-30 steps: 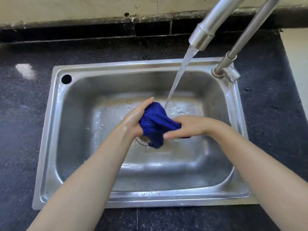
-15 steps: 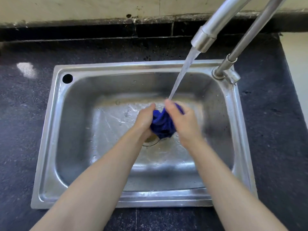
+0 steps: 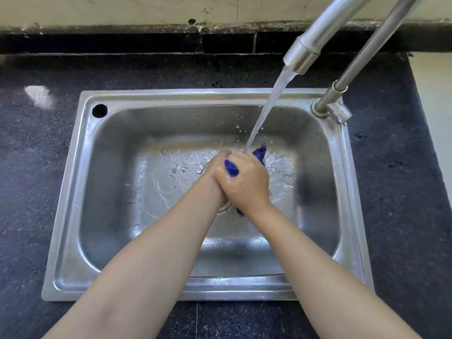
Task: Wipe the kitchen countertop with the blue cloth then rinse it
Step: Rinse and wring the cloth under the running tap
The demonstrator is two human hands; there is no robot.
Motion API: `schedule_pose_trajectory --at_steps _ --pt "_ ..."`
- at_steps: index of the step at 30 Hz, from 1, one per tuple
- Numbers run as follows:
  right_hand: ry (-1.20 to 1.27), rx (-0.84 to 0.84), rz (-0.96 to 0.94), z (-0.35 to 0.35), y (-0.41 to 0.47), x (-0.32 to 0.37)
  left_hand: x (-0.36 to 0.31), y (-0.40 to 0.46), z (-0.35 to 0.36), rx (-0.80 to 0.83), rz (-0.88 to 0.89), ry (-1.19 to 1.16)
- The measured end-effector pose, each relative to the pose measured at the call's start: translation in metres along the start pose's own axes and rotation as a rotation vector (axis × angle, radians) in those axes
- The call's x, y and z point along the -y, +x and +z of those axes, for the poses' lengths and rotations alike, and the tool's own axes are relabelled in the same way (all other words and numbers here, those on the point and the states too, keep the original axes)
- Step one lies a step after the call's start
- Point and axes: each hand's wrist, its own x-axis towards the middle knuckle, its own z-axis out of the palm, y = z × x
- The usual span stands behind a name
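The blue cloth [image 3: 259,153] is bunched up between both hands over the middle of the steel sink [image 3: 73,192]. Only small blue parts show: a tip beyond the fingers, a patch by the thumb, a corner under the wrist. My right hand [image 3: 247,179] lies on top, closed around the cloth. My left hand [image 3: 216,165] presses against it from the left, mostly hidden under the right hand. Water [image 3: 266,111] runs from the tap spout [image 3: 305,52] onto the cloth and my fingers.
The tap base [image 3: 327,110] stands at the sink's back right corner. The dark speckled countertop [image 3: 29,167] surrounds the sink. The drain [image 3: 223,206] lies under my hands. A round overflow hole [image 3: 99,110] is at the back left. A pale wall runs behind.
My hands have closed together, the right one now covering the cloth and the left hand. Earlier the cloth hung open between the two hands. Water keeps running.
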Motion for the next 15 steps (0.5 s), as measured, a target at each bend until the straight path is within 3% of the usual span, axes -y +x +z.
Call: schedule_pose_trajectory --at_steps 4,5,7,12,15 --pt "-0.070 0.123 0.442 -0.006 0.049 -0.045 0.014 -0.009 0.009 0.096 -0.136 0.168" --pt "-0.060 0.174 0.480 -0.013 0.060 -0.055 0.013 -0.014 0.010 0.148 -0.136 0.219" --pt "0.031 0.282 0.468 -0.026 0.073 -0.061 0.005 -0.017 -0.001 0.179 -0.106 0.397" --pt "0.128 0.674 0.423 -0.057 0.080 -0.046 -0.010 -0.021 -0.030 0.223 0.025 1.221" --pt "0.031 0.921 0.406 -0.070 0.084 -0.045 -0.017 -0.024 -0.039 0.136 0.182 1.251"
